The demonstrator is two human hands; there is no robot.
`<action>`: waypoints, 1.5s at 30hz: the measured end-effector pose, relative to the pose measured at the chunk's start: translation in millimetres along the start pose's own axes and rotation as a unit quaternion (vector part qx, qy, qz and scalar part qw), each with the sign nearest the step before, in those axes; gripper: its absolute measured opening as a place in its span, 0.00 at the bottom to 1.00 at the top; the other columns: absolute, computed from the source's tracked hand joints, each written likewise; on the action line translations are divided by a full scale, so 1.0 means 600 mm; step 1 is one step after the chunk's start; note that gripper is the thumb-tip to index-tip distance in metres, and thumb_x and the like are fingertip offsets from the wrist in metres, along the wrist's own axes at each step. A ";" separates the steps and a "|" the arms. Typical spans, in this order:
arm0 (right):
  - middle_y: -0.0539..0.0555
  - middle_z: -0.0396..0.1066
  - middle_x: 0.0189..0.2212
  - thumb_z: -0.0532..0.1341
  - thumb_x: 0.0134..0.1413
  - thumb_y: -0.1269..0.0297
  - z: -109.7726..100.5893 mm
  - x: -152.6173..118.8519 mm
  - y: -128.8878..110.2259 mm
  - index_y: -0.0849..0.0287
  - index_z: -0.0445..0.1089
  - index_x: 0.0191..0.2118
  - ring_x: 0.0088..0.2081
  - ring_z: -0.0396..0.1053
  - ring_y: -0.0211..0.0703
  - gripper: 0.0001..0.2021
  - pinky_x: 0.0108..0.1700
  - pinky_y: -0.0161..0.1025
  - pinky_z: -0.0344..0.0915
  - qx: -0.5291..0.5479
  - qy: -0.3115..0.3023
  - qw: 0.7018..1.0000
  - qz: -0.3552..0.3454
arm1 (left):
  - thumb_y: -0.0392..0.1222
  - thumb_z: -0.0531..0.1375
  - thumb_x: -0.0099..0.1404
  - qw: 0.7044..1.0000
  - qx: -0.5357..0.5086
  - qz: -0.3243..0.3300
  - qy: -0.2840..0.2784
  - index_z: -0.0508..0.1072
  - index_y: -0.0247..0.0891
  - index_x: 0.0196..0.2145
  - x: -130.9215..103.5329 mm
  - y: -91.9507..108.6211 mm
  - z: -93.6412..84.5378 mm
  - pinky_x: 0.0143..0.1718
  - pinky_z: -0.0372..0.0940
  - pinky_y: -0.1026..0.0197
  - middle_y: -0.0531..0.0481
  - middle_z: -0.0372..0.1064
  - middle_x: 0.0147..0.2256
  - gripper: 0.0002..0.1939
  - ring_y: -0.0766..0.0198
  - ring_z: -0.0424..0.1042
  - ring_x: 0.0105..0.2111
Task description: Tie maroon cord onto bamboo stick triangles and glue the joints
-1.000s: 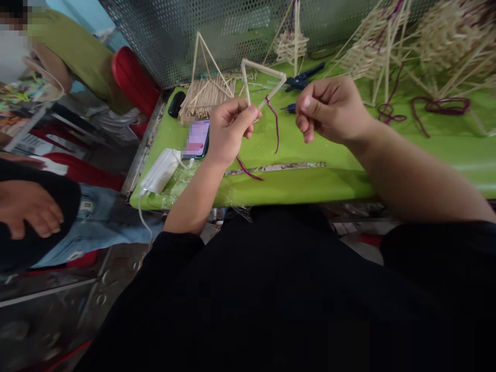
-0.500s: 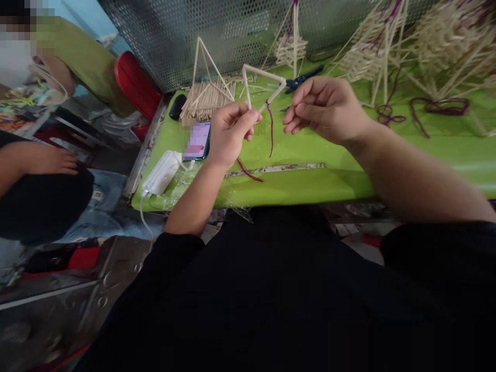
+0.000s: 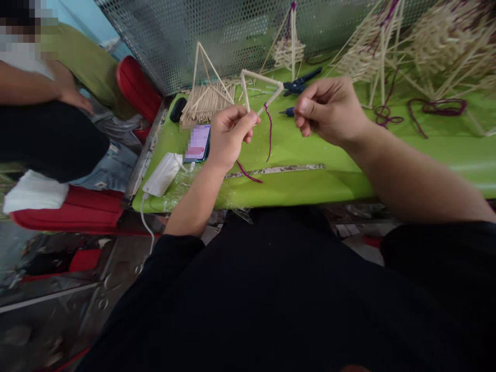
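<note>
My left hand (image 3: 234, 132) is closed on a small triangular frame of pale wooden sticks (image 3: 261, 76), gripping its lower corner between thumb and fingers. A purple string (image 3: 270, 132) is tied to the frame's right side and hangs down. My right hand (image 3: 327, 108) is to the right of the frame, apart from it, with thumb and fingertips pinched together. Whatever may be in that pinch is too small to make out. Just left of its fingertips shows a pointed tool with a dark blue body (image 3: 287, 111), partly hidden. Dark pliers (image 3: 302, 82) lie behind the hand.
On the green tabletop (image 3: 287, 191) are a pile of sticks (image 3: 205, 106), a phone (image 3: 199, 142), a white power bank (image 3: 160, 174) and purple cord (image 3: 445, 106). Stick structures (image 3: 364, 57) stand at the right, before a perforated metal panel (image 3: 166, 41). A person (image 3: 50, 134) is at the left.
My right hand's fingers have drawn together from a looser spread. My left hand keeps the stick frame nearly in place. The person at the left has shifted, uncovering a red chair.
</note>
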State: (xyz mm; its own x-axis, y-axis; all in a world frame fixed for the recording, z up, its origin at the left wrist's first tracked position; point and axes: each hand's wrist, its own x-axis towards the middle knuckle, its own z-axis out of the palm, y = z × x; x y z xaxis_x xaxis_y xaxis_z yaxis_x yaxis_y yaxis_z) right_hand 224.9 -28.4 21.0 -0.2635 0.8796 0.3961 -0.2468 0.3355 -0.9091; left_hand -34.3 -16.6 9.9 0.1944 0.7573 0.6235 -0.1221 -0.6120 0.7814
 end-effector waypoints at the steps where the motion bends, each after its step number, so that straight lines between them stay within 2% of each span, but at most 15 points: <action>1: 0.52 0.79 0.27 0.87 0.53 0.53 0.000 0.001 0.001 0.52 0.81 0.31 0.22 0.72 0.42 0.17 0.17 0.39 0.68 0.009 0.003 1.000 0.007 | 0.65 0.72 0.71 1.000 0.000 -0.001 -0.001 0.78 0.44 0.28 0.000 0.000 0.000 0.20 0.62 0.67 0.58 0.68 0.22 0.25 0.74 0.66 0.18; 6: 0.54 0.84 0.33 0.87 0.53 0.53 0.002 0.005 0.000 0.50 0.85 0.36 0.28 0.79 0.47 0.14 0.23 0.42 0.75 -0.022 0.019 0.999 0.015 | 0.65 0.71 0.72 1.000 0.016 -0.002 -0.005 0.79 0.44 0.29 0.000 0.000 -0.002 0.20 0.63 0.66 0.58 0.67 0.22 0.24 0.73 0.66 0.18; 11: 0.54 0.84 0.32 0.84 0.57 0.55 0.005 0.005 0.001 0.52 0.86 0.36 0.29 0.79 0.45 0.11 0.28 0.43 0.78 -0.028 0.033 0.999 0.004 | 0.64 0.71 0.72 1.000 0.005 -0.001 -0.002 0.80 0.45 0.30 -0.001 0.002 -0.001 0.21 0.63 0.66 0.58 0.68 0.22 0.23 0.74 0.66 0.19; 15: 0.56 0.85 0.36 0.85 0.57 0.53 0.004 0.001 0.000 0.54 0.85 0.39 0.34 0.81 0.47 0.15 0.34 0.46 0.81 -0.031 0.012 0.999 0.024 | 0.66 0.71 0.71 1.000 0.015 -0.007 -0.008 0.80 0.45 0.30 -0.002 0.004 -0.002 0.21 0.63 0.65 0.58 0.68 0.22 0.23 0.73 0.66 0.18; 18: 0.56 0.84 0.35 0.87 0.55 0.49 0.004 -0.005 -0.001 0.53 0.83 0.39 0.34 0.79 0.47 0.19 0.35 0.48 0.79 -0.037 -0.004 0.999 0.032 | 0.65 0.72 0.71 0.999 0.023 -0.029 -0.014 0.81 0.45 0.30 -0.002 0.002 -0.004 0.22 0.64 0.65 0.58 0.69 0.22 0.23 0.72 0.68 0.20; 21: 0.53 0.82 0.32 0.87 0.54 0.44 0.006 -0.010 -0.004 0.50 0.80 0.37 0.31 0.73 0.45 0.22 0.31 0.48 0.74 -0.044 -0.019 0.998 0.040 | 0.65 0.72 0.70 0.999 0.021 -0.037 -0.028 0.82 0.45 0.30 0.004 -0.004 -0.003 0.22 0.64 0.65 0.57 0.69 0.22 0.22 0.72 0.67 0.20; 23: 0.51 0.78 0.28 0.83 0.58 0.40 0.011 -0.012 -0.007 0.48 0.76 0.35 0.27 0.65 0.43 0.23 0.25 0.47 0.65 -0.049 -0.024 0.998 0.037 | 0.64 0.72 0.71 0.999 0.022 -0.030 -0.031 0.81 0.45 0.29 0.011 -0.006 0.000 0.21 0.64 0.66 0.58 0.69 0.22 0.22 0.72 0.67 0.19; 25: 0.49 0.68 0.20 0.79 0.64 0.37 0.016 -0.012 -0.009 0.48 0.71 0.30 0.22 0.55 0.40 0.26 0.20 0.44 0.53 -0.047 -0.016 0.999 0.012 | 0.63 0.71 0.72 0.999 0.029 -0.017 -0.027 0.80 0.45 0.29 0.019 0.000 0.004 0.20 0.64 0.66 0.58 0.68 0.22 0.22 0.73 0.67 0.19; 27: 0.46 0.56 0.17 0.75 0.68 0.35 0.021 -0.009 -0.010 0.50 0.63 0.25 0.20 0.46 0.37 0.32 0.19 0.43 0.42 -0.039 -0.016 0.999 -0.014 | 0.62 0.70 0.73 0.998 0.040 -0.005 -0.037 0.80 0.45 0.30 0.025 0.015 0.006 0.20 0.64 0.67 0.58 0.68 0.22 0.22 0.73 0.67 0.19; 30: 0.44 0.48 0.17 0.74 0.69 0.34 0.023 -0.004 -0.010 0.52 0.56 0.23 0.20 0.40 0.34 0.37 0.21 0.41 0.37 -0.020 -0.031 0.999 -0.034 | 0.63 0.69 0.74 0.996 0.051 0.019 -0.064 0.80 0.44 0.30 0.031 0.046 0.003 0.21 0.66 0.67 0.56 0.71 0.24 0.22 0.73 0.69 0.20; 33: 0.44 0.52 0.19 0.77 0.65 0.34 0.024 -0.004 -0.009 0.51 0.61 0.26 0.20 0.45 0.36 0.34 0.20 0.40 0.43 -0.009 -0.040 0.999 -0.032 | 0.66 0.70 0.72 0.995 0.067 0.031 -0.069 0.80 0.44 0.30 0.038 0.068 -0.009 0.20 0.65 0.67 0.55 0.73 0.25 0.24 0.73 0.69 0.20; 36: 0.47 0.64 0.20 0.78 0.63 0.34 0.026 -0.007 -0.010 0.50 0.68 0.31 0.20 0.56 0.38 0.29 0.20 0.40 0.53 -0.036 -0.050 0.997 -0.037 | 0.71 0.71 0.68 0.992 0.094 0.018 -0.088 0.79 0.43 0.28 0.054 0.069 -0.025 0.18 0.65 0.66 0.56 0.70 0.22 0.29 0.72 0.68 0.19; 41: 0.53 0.79 0.27 0.81 0.61 0.37 0.023 -0.004 -0.005 0.53 0.73 0.35 0.19 0.66 0.37 0.27 0.17 0.38 0.57 -0.055 -0.028 0.997 -0.044 | 0.69 0.75 0.64 0.994 0.071 -0.029 -0.081 0.79 0.42 0.26 0.083 0.032 -0.029 0.18 0.63 0.67 0.56 0.70 0.21 0.28 0.74 0.66 0.18; 45: 0.55 0.84 0.33 0.84 0.60 0.47 0.010 0.005 0.008 0.54 0.73 0.43 0.23 0.78 0.42 0.24 0.19 0.37 0.67 -0.028 -0.015 0.999 -0.022 | 0.64 0.75 0.67 0.995 0.020 -0.058 -0.077 0.83 0.41 0.30 0.075 0.005 -0.016 0.19 0.61 0.69 0.57 0.71 0.21 0.23 0.75 0.67 0.18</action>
State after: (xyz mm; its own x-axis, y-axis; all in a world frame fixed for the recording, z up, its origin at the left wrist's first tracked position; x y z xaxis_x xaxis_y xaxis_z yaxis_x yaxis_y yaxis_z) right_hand 217.4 -25.9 18.8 -0.2807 0.8536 0.4389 -0.2056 0.3932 -0.8962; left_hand -35.4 17.8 40.1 0.3518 0.7818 0.5148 -0.0520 -0.5328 0.8447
